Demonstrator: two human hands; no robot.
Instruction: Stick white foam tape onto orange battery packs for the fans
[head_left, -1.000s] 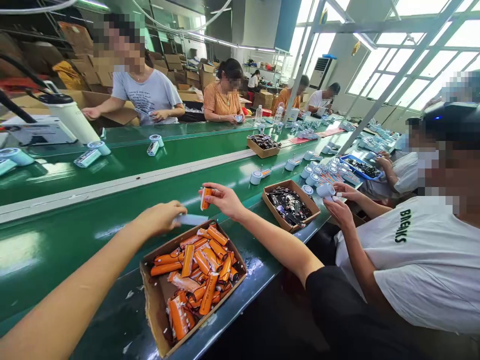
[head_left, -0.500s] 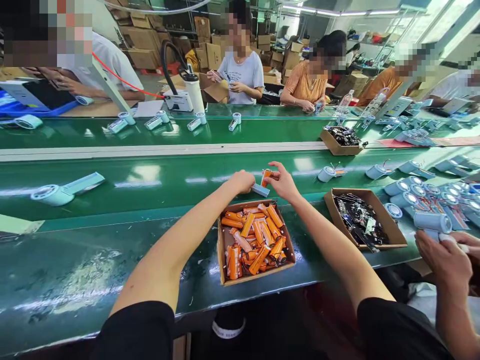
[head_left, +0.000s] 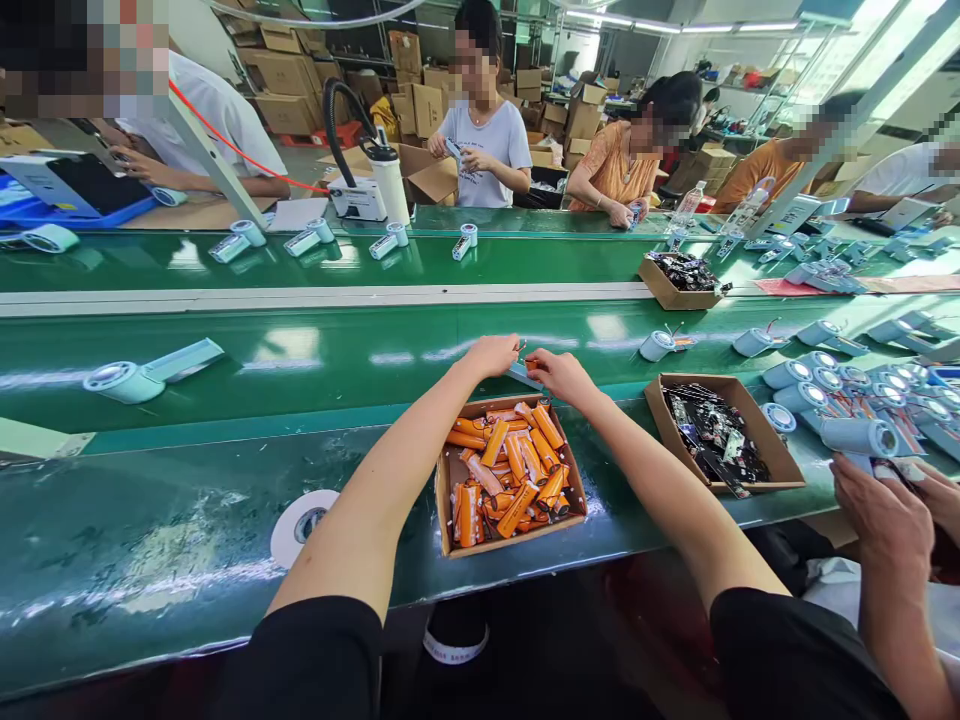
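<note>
My left hand (head_left: pixel 493 355) is closed around a light-blue fan housing, its round head hidden behind my fingers. The open handle (head_left: pixel 523 376) of that housing shows between my two hands. Pinched in the fingers of my right hand (head_left: pixel 564 376) is an orange battery (head_left: pixel 532 365), mostly covered and held right over the handle. A thin reddish wire shows by my left fingertips. Below my hands stands a cardboard box (head_left: pixel 442 515) full of orange batteries (head_left: pixel 517 510) with thin wires.
A white roll (head_left: pixel 289 530) lies by my left forearm. At the right are a box of dark circuit parts (head_left: pixel 724 435), many fan housings (head_left: pixel 829 375) and a co-worker's hands (head_left: pixel 877 500). Another fan housing (head_left: pixel 127 380) sits on the belt to the left. Co-workers sit across the line.
My right hand has dropped and closed in over the handle with the battery, nearer my left hand. My left arm has shifted right, uncovering the white roll. The left fan housing moved slightly right.
</note>
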